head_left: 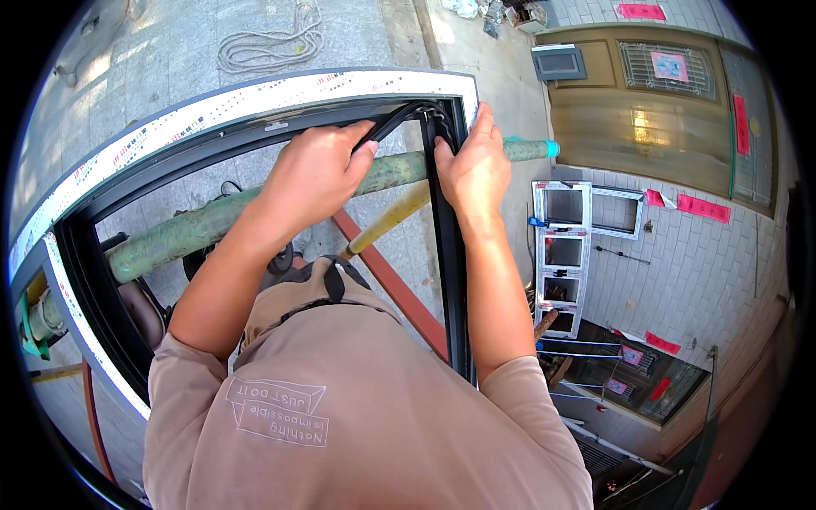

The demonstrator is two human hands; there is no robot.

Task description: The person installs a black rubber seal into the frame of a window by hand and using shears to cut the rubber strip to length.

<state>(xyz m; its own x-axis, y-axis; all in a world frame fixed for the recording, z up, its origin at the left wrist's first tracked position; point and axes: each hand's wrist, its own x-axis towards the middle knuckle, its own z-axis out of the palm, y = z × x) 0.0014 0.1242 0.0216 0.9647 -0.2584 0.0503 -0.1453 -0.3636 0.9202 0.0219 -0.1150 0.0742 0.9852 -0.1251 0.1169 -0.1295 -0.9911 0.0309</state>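
Black strip (389, 125) lies pinched in the left hand (313, 170), the right hand (476, 170) clasping the frame (255, 100).

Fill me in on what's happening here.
A person is handling a dark frame with white printed film along its outer face. The left hand pinches a flexible black strip, which bends round at the upper right corner. The right hand is at that corner, against the frame's right side, its thumb beside the strip. A green pole passes beneath the frame.
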